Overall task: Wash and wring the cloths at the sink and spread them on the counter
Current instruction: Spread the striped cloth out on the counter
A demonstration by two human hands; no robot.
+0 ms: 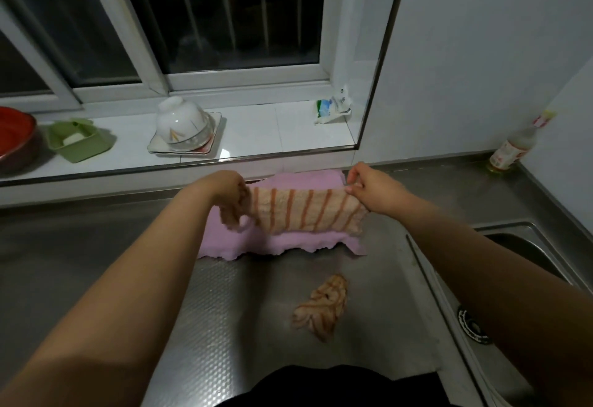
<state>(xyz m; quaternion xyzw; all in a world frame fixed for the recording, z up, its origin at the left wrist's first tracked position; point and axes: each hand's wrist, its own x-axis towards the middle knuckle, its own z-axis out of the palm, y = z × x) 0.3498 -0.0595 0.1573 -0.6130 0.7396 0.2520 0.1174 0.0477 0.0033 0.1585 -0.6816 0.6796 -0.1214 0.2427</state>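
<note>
Dark window [224, 11] above tiled sill [256, 130]

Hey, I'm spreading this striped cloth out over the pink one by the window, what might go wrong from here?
1. The striped cloth is going down on top of the pink cloth, so both may dry slowly where they overlap.
2. The left hand holds a bunched corner, so that end may stay creased.
3. The twisted cloth sits near the sink side and your right hand arm could knock it.

both hands [296, 196] stretch striped cloth [308, 212] over pink cloth [279, 246].
</note>
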